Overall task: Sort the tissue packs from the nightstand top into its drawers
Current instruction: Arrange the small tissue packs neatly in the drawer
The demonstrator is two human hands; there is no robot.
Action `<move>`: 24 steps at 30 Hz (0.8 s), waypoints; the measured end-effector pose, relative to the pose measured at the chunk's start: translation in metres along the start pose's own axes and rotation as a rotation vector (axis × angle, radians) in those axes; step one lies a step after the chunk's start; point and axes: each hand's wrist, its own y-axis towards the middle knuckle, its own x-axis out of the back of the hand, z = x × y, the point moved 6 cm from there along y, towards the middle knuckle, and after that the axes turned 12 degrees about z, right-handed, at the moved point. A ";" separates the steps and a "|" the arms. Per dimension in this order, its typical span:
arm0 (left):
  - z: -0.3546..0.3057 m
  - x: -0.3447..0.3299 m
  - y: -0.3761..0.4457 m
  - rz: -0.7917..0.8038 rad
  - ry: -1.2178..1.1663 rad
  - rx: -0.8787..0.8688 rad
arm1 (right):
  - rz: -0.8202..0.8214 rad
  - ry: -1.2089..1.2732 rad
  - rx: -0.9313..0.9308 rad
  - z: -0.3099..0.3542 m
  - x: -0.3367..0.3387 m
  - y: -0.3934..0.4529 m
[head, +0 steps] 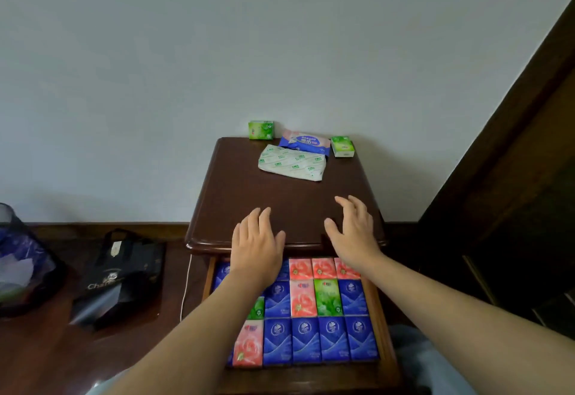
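Your left hand (pixel 256 240) and your right hand (pixel 353 233) both reach forward over the front edge of the nightstand (pixel 236 189), fingers spread and relaxed, holding nothing; whether the palms actually touch the wood cannot be told. Below your wrists the top drawer (pixel 378 310) stands pulled out, and it is packed edge to edge with small tissue packs lying flat in rows (blue, pink and green faces mixed): a row of blue packs (pixel 320 340) fills the near side, with a pink pack (pixel 248 343) at its left end, and a green pack (pixel 327 297) sits in the middle row between a pink one and a blue one. Four items lie on the nightstand top, all near the wall: a green cube pack (pixel 260 129) at the back left, a blue and pink wipes pack (pixel 306 142) beside it, a second green cube pack (pixel 342 146) to its right, and a white soft pack with green print (pixel 292 167) lying just in front of the wipes. On the floor to your left stand a black shopping bag (pixel 121 276) and a bin lined with a blue bag (pixel 21 257).
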 end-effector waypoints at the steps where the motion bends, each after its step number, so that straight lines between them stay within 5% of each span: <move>1: -0.001 -0.010 0.010 0.072 0.021 0.032 | 0.018 -0.049 -0.018 -0.006 -0.001 0.008; 4: -0.001 -0.028 0.036 0.147 0.097 0.108 | -0.054 -0.122 -0.051 -0.016 0.001 0.039; 11: -0.009 -0.023 0.092 -0.012 0.165 -0.018 | -0.261 -0.070 -0.093 -0.022 0.018 0.133; 24: -0.032 -0.016 0.156 -0.040 0.160 -0.121 | -0.376 0.002 -0.175 -0.030 0.036 0.243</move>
